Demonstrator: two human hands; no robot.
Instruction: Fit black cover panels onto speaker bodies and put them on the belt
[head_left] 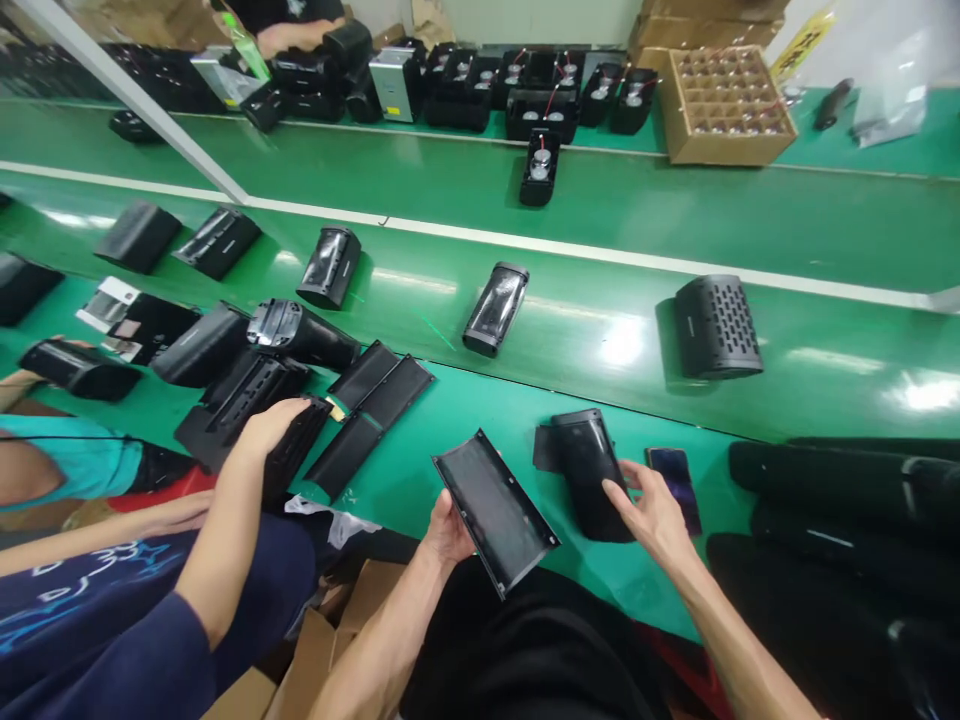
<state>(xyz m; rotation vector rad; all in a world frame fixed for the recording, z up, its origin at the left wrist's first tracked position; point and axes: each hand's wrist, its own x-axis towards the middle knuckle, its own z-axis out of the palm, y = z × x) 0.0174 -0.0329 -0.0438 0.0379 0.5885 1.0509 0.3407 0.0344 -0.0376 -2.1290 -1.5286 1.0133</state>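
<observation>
My left hand is closed on the left edge of a curved black plastic panel, its hollow inner side turned up, with small tabs along the rims. To the right, my right hand has its thumb and fingers around the side of a black speaker housing on the green bench. A small dark flat piece juts out at the housing's left side. Just beyond my right hand lies a phone. The fingers under the panel are partly hidden.
A co-worker's hand rests on stacked black panels at the left, near more loose panels. Black housings, one a perforated housing, stand on the green conveyor. Dark housings crowd the right. A divided cardboard box sits at the back.
</observation>
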